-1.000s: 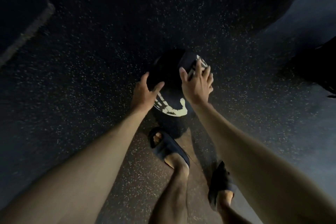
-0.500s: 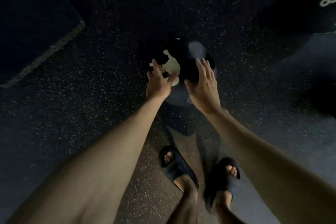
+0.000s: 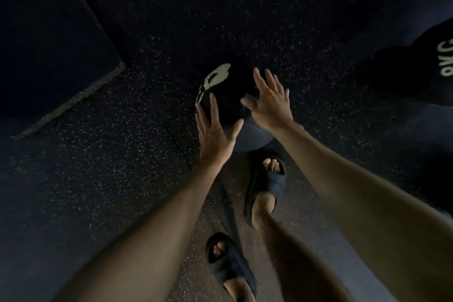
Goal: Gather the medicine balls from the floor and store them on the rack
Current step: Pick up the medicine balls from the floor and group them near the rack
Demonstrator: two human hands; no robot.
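A black medicine ball (image 3: 229, 95) with a pale worn print lies on the dark speckled floor just ahead of my feet. My left hand (image 3: 217, 130) lies on its near left side with fingers straight and spread. My right hand (image 3: 272, 100) is at the ball's right side, fingers straight and spread; whether it touches the ball is unclear. A second black medicine ball (image 3: 414, 68) with pale lettering sits at the right edge. The rack is out of view.
A dark raised mat or platform (image 3: 49, 44) with a frayed edge fills the upper left. My feet in dark slides (image 3: 266, 184) stand right behind the ball. Speckled rubber floor (image 3: 122, 167) spreads all around.
The ball has rolled forward, its pale print turning from the near side to the far left top. Both hands followed with fingers opening out, and my feet stepped forward.
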